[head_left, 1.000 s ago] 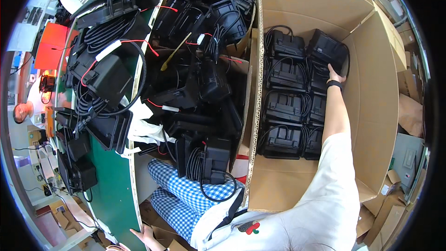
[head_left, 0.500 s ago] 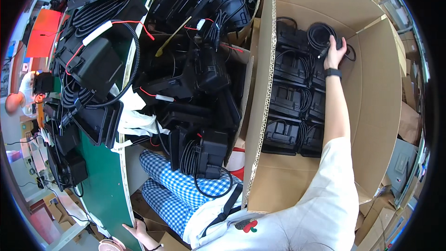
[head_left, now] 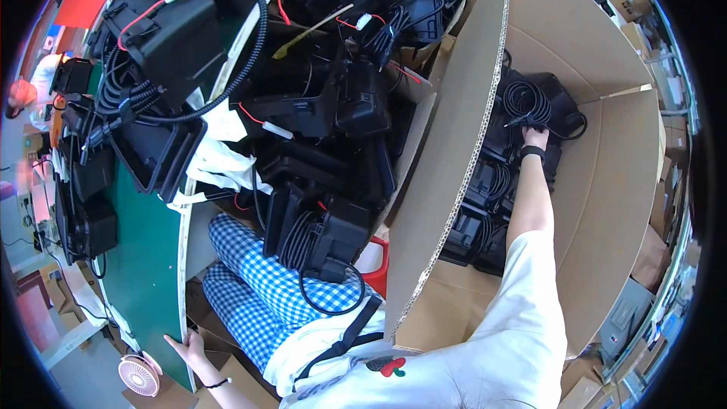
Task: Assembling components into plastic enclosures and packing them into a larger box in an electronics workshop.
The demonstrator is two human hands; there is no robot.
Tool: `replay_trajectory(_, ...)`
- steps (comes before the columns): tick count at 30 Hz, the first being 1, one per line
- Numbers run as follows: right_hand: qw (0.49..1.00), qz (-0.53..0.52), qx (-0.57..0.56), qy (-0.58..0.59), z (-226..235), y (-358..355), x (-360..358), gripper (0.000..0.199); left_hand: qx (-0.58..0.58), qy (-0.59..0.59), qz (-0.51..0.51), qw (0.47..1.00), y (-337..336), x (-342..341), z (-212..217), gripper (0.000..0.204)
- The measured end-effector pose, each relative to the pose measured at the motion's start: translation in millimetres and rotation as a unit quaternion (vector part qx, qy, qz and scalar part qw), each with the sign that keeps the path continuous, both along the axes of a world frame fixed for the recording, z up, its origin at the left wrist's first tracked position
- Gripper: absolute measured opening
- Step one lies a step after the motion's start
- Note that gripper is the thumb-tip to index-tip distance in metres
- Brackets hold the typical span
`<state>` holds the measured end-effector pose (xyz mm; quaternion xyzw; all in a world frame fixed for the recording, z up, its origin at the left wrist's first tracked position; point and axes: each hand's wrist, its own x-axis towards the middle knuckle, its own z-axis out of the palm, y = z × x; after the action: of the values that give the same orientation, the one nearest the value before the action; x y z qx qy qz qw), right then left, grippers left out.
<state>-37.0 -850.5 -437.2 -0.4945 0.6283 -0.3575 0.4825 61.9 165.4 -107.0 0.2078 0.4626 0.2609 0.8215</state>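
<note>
My right hand (head_left: 535, 138) reaches into the large open cardboard box (head_left: 598, 174). Its fingers are curled at the lower edge of a black coiled cable (head_left: 526, 102), partly hidden by it. Under that coil sits a tilted black plastic housing (head_left: 558, 93), whose loose cable loop hangs to the right. Nearer to me in the box, more black housings with coiled cables (head_left: 496, 180) stand in rows. My left hand (head_left: 186, 350) rests at the edge of the green table (head_left: 148, 288), fingers spread, holding nothing.
A second carton between table and box is heaped with black housings (head_left: 362, 98). One housing with coiled cable (head_left: 338, 235) lies by my lap. Black parts and a corrugated tube (head_left: 261, 45) crowd the table. A pink fan (head_left: 139, 375) stands at lower left.
The view has shifted, and the box appears further right. The black housing under the coil now shows, tilted, at the box's far end. My right hand has moved to the coil's near side.
</note>
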Motion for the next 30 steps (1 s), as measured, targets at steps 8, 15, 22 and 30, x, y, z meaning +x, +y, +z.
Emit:
replay_trajectory(8,0.783,0.128,-0.164,0.586,71.2,28.9,-0.8,0.035,0.052,0.035,0.063,0.996,-0.8,9.1,3.4,0.027)
replay_trajectory(15,0.558,0.31,-0.462,0.615,90.0,9.7,-28.3,0.027,0.058,0.081,0.083,0.992,-4.7,20.1,10.2,0.04)
replay_trajectory(22,0.403,0.355,-0.441,0.719,84.0,-8.1,-0.8,0.025,0.036,0.05,0.084,0.995,-18.2,18.8,12.3,0.043)
replay_trajectory(30,0.412,0.467,-0.334,0.707,53.9,-58.4,10.6,0.032,0.038,0.027,0.046,0.998,-16.7,10.6,3.5,0.035)
